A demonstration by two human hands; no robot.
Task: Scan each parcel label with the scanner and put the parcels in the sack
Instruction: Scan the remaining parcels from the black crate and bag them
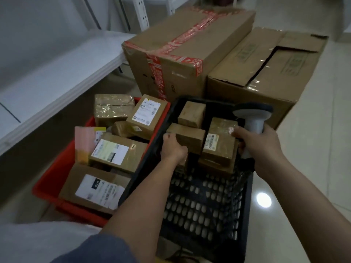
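Note:
A black mesh basket [205, 202] holds several small brown parcels. My left hand [173, 149] grips the near edge of one brown parcel [188, 136] inside it. My right hand [260, 147] holds a grey handheld scanner [253, 117] by its handle, its head above the basket's right side. Beside that hand lies a labelled parcel [218, 144] with a barcode sticker facing up. Another small parcel [191, 114] sits at the basket's far end. No sack is clearly in view.
A red crate [51, 179] left of the basket holds several labelled parcels [112, 151]. Two big cardboard boxes [186, 52] [266, 73] stand behind. A white shelf [57, 80] runs along the left. White material [38, 242] lies at the bottom left. Shiny floor lies to the right.

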